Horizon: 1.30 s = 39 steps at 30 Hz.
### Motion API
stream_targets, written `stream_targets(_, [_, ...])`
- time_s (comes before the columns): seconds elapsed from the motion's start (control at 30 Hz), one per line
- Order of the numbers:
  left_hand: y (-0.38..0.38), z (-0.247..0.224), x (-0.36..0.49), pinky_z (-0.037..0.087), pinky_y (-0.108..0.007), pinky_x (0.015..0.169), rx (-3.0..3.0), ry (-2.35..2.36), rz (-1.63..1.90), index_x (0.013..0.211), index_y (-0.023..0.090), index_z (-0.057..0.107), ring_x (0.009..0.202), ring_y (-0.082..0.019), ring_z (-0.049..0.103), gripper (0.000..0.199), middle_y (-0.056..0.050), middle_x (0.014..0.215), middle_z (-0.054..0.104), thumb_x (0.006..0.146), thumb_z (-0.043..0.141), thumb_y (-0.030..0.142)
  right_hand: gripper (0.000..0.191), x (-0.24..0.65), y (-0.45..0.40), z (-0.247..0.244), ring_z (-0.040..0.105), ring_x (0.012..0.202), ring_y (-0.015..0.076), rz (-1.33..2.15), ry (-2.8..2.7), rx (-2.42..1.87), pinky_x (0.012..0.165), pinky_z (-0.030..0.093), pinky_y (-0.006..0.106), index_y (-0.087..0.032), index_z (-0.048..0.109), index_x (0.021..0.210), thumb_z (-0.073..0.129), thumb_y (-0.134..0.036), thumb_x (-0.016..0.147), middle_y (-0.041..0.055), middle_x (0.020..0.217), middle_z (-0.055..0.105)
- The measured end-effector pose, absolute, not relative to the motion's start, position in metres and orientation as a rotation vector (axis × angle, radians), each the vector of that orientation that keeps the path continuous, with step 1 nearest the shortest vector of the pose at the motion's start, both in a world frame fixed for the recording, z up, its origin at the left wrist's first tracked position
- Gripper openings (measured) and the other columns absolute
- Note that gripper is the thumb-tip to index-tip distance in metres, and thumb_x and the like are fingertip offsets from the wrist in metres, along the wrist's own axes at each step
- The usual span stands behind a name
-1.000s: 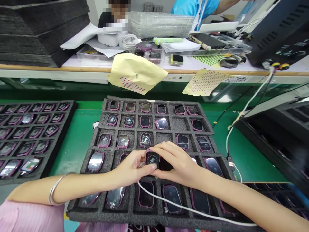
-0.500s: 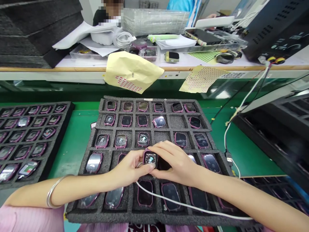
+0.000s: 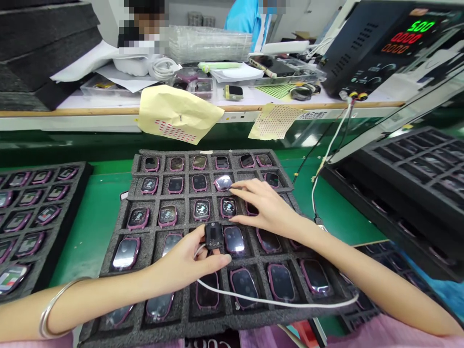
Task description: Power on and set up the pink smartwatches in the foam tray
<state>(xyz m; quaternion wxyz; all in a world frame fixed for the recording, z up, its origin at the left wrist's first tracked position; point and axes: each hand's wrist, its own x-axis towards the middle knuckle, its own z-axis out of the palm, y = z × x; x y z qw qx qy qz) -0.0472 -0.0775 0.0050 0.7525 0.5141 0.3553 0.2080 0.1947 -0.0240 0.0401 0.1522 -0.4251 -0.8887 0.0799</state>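
The left hand [image 3: 194,253] pinches a square black block [image 3: 213,235]. The right hand [image 3: 266,208], parted, empty, spreads beside a purple-rimmed square watch [image 3: 228,207], probably light, scratchable; grip its rim.

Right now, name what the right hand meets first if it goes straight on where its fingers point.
The right hand would probably first meet the shiny-screened, purple-framed square watch; depth leaves contact unclear.

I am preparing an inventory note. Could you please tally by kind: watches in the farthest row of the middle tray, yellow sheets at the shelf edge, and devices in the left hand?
Watches in the farthest row of the middle tray: 6
Yellow sheets at the shelf edge: 2
Black device in the left hand: 1
Total: 9
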Motion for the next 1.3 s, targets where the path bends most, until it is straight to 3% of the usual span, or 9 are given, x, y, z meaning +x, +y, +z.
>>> stream_targets(0.13, [-0.078, 0.018, -0.038, 0.042, -0.030, 0.082, 1.054, 0.771, 0.443, 0.100, 0.017, 0.057, 0.084, -0.015, 0.055, 0.022, -0.001, 0.089, 0.061, 0.079, 0.065, 0.022, 0.027, 0.218, -0.029, 0.050, 0.055, 0.105, 0.0317, 0.110, -2.593, -1.329, 0.086, 0.045, 0.050, -0.017, 0.068, 0.099, 0.069, -0.034, 0.079, 0.0142, 0.116, 0.059])
stream_targets(0.3, [-0.073, 0.028, -0.017, 0.039, -0.023, 0.066, 1.014, 0.800, 0.431, 0.086, 0.015, 0.057, 0.068, -0.009, 0.050, 0.015, 0.003, 0.080, 0.059, 0.075, 0.066, 0.015, 0.037, 0.229, -0.024, 0.030, 0.058, 0.103, 0.0328, 0.245, -2.626, -1.487, 0.084, 0.049, 0.051, -0.011, 0.065, 0.102, 0.073, -0.033, 0.074, 0.0161, 0.114, 0.058])
stream_targets(0.43, [-0.069, 0.018, -0.011, 0.033, -0.022, 0.057, 1.047, 0.790, 0.429, 0.086, 0.015, 0.057, 0.062, -0.007, 0.047, 0.020, 0.002, 0.081, 0.060, 0.070, 0.070, 0.015, 0.033, 0.225, -0.029, 0.035, 0.057, 0.106, 0.0319, 0.325, -2.474, -1.450, 0.089, 0.047, 0.051, -0.016, 0.064, 0.096, 0.075, -0.034, 0.072, 0.0134, 0.113, 0.058])
stream_targets(0.57, [-0.071, 0.008, -0.016, 0.033, -0.021, 0.054, 1.096, 0.744, 0.420, 0.096, 0.015, 0.060, 0.060, -0.007, 0.047, 0.034, -0.002, 0.092, 0.063, 0.069, 0.076, 0.027, 0.034, 0.205, -0.053, 0.057, 0.055, 0.111, 0.0275, 0.509, -2.330, -1.219, 0.094, 0.046, 0.045, -0.021, 0.059, 0.103, 0.074, -0.032, 0.074, 0.0105, 0.118, 0.057])
stream_targets(0.67, [-0.073, 0.006, -0.015, 0.039, -0.023, 0.060, 1.120, 0.722, 0.477, 0.096, 0.015, 0.061, 0.067, -0.010, 0.051, 0.035, -0.002, 0.091, 0.063, 0.069, 0.076, 0.033, 0.036, 0.184, -0.069, 0.056, 0.056, 0.109, 0.0263, 0.561, -2.403, -1.115, 0.091, 0.046, 0.042, -0.021, 0.057, 0.105, 0.074, -0.028, 0.074, 0.0102, 0.116, 0.060])
stream_targets(0.83, [-0.075, 0.009, -0.012, 0.045, -0.030, 0.081, 1.036, 0.748, 0.610, 0.094, 0.014, 0.060, 0.088, -0.018, 0.058, 0.023, -0.005, 0.091, 0.065, 0.082, 0.063, 0.033, 0.031, 0.166, -0.072, 0.031, 0.062, 0.089, 0.0238, 0.487, -2.438, -1.085, 0.077, 0.047, 0.039, -0.018, 0.055, 0.106, 0.067, -0.028, 0.080, 0.0078, 0.096, 0.067])
stream_targets(1.0, [-0.077, 0.005, -0.017, 0.044, -0.029, 0.077, 1.137, 0.769, 0.593, 0.093, 0.013, 0.061, 0.083, -0.017, 0.056, 0.020, -0.003, 0.085, 0.063, 0.084, 0.060, 0.030, 0.032, 0.166, -0.076, 0.020, 0.062, 0.090, 0.0248, 0.346, -2.418, -0.991, 0.076, 0.045, 0.039, -0.016, 0.053, 0.109, 0.064, -0.034, 0.084, 0.0099, 0.097, 0.067])
stream_targets(1.3, [-0.082, 0.000, -0.021, 0.042, -0.029, 0.076, 1.168, 0.760, 0.536, 0.096, 0.014, 0.061, 0.082, -0.017, 0.054, 0.022, -0.003, 0.085, 0.061, 0.084, 0.059, 0.032, 0.039, 0.165, -0.086, 0.015, 0.063, 0.087, 0.0210, 0.451, -2.308, -0.988, 0.074, 0.047, 0.034, -0.018, 0.053, 0.108, 0.071, -0.036, 0.078, 0.0061, 0.093, 0.068])
